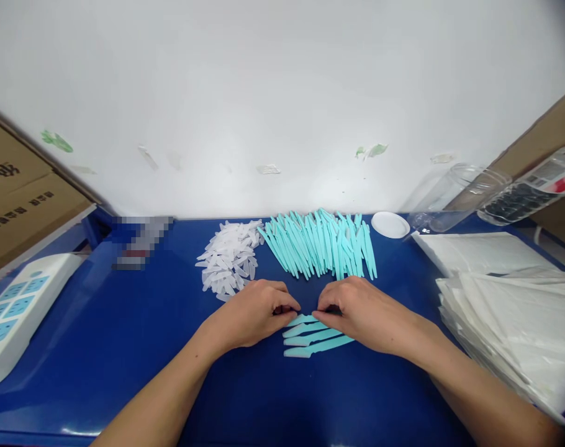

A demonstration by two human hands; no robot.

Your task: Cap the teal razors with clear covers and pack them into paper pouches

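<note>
Several turquoise eyebrow razors [320,337] lie in a short row on the blue table, their wider heads pointing left. At the top of this row is one eyebrow razor [305,320], partly covered by my fingers. My left hand [259,313] is closed in a pinch at its head end. My right hand [357,313] pinches the same razor towards its handle and covers the handles of those below. Behind my hands spreads a pile of turquoise razors [317,242]. Left of it sits a heap of translucent white blade caps [231,254].
At right lie stacked white plastic bags [515,323], with a round white lid [390,225] and a clear plastic jar [454,195] behind. A white power strip [45,298] rests at left, near a cardboard box [26,198]. A white wall [282,99] bounds the blue table [124,347].
</note>
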